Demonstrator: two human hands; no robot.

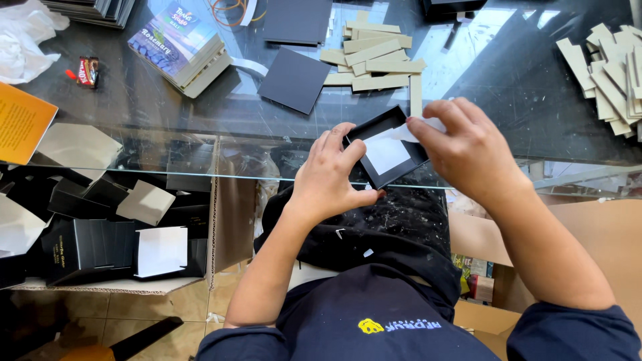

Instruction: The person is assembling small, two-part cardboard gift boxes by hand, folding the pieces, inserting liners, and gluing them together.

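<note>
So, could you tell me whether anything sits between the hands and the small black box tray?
Nothing visible does. The left hand already grips the black box tray at its near corner, and the right hand presses a white slip onto its far edge.

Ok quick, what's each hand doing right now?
Left hand: closed on the edge of the small black box.
Right hand: pinching a white paper piece over that box.

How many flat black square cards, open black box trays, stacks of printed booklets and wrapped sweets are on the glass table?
Flat black square cards: 2, one near and one farther back
Open black box tray, steadied by the left hand and right hand: 1
Stack of printed booklets: 1
Wrapped sweet: 1
Total: 5
</note>
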